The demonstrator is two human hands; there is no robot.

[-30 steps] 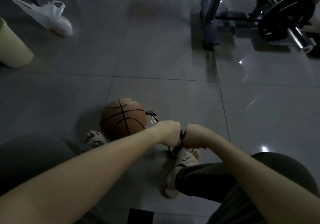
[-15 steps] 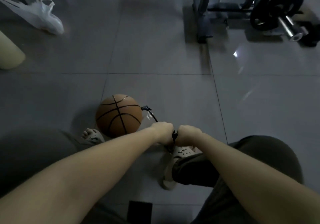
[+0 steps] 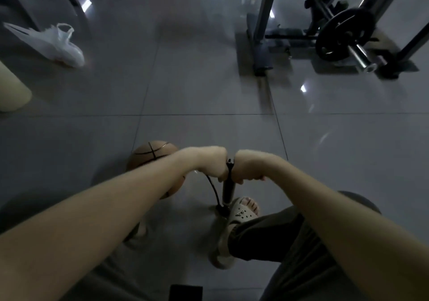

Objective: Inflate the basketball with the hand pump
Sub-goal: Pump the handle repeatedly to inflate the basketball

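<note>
Half the basketball (image 3: pixel 151 155) behind left forearm (image 3: pixel 139 196)

I see the pump (image 3: pixel 228 189) upright on the floor (image 3: pixel 209 91) just below the fingers (image 3: pixel 251 178), the basketball (image 3: pixel 151 154) left of them, a bag (image 3: pixel 58 45) far beyond-left, a barbell (image 3: pixel 343 35) far beyond-right.

basketball (image 3: pixel 152 153): orange, on floor, lower centre-left, partly hidden | hand pump (image 3: pixel 228 190): black, upright, lower centre, hose curving left
</note>
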